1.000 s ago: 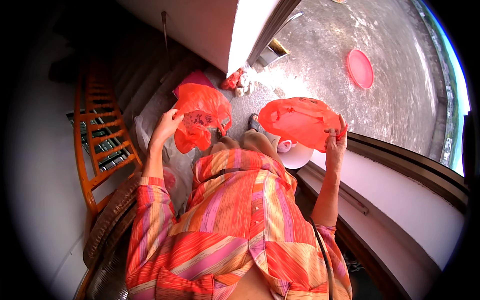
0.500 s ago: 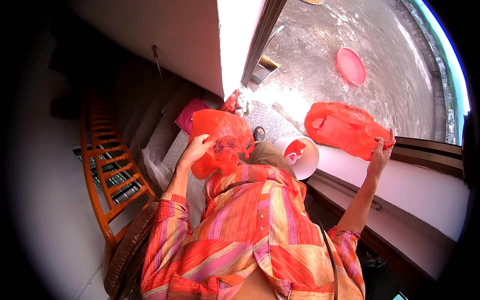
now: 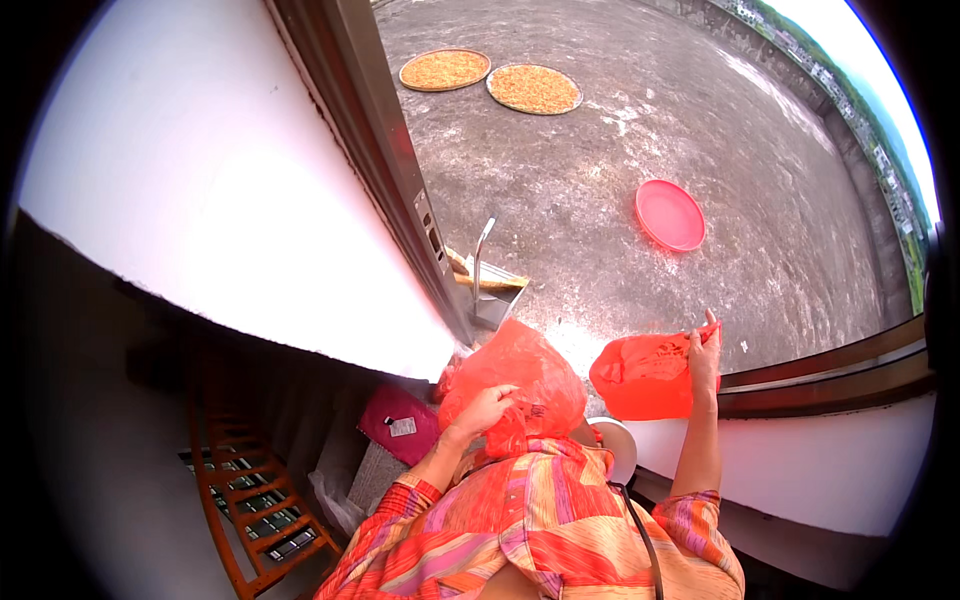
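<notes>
"What's held where?"

"Left hand (image 3: 484, 410) pinches a translucent red plastic bag (image 3: 525, 365) before the striped orange shirt (image 3: 470, 520); right hand (image 3: 704, 366), seemingly, pinches a glossy red plastic bag (image 3: 645, 388) beside it."

Nothing seems legible, even the magenta item's (image 3: 408, 407) white label (image 3: 402, 428).

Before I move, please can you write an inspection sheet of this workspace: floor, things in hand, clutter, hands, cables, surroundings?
Surface: grey concrete floor outside, stained pale in places.
Things in hand: left red bag and right red bag, thin plastic.
Clutter: magenta item with white label, likely dustpan, white container.
Hands: left hand and right hand, fingers gripping one bag each.
Cables: nothing certain; dark cord or strap on striped shirt.
Surroundings: white wall, pink round tray.
</notes>
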